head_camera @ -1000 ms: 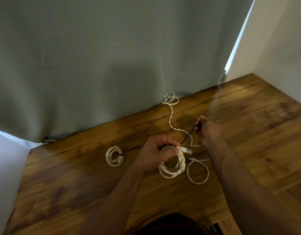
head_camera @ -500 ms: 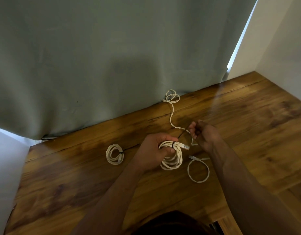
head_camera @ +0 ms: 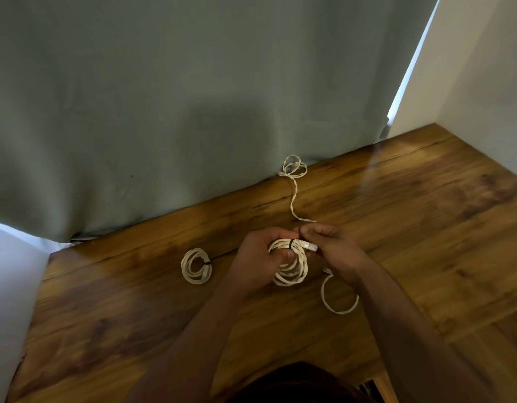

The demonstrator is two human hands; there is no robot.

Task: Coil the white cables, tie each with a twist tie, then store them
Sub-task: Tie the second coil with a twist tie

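The coil of white cable [head_camera: 290,264] hangs above the wooden table [head_camera: 426,228] with a dark twist tie [head_camera: 289,244] already round its top by the plug [head_camera: 305,245]; the left hand [head_camera: 258,258] grips the loops while the right hand [head_camera: 333,251] pinches at the tie's ends, so the step looks like tying, and the next move calls for twisting those ends tight without letting the loops spring. Left of the held coil lies a tied coil [head_camera: 195,266], finished; just right of it a loose loop [head_camera: 338,298], and beyond it a twisted cable [head_camera: 293,181] runs to the curtain [head_camera: 164,112], both awaiting coiling and clear of the hands.
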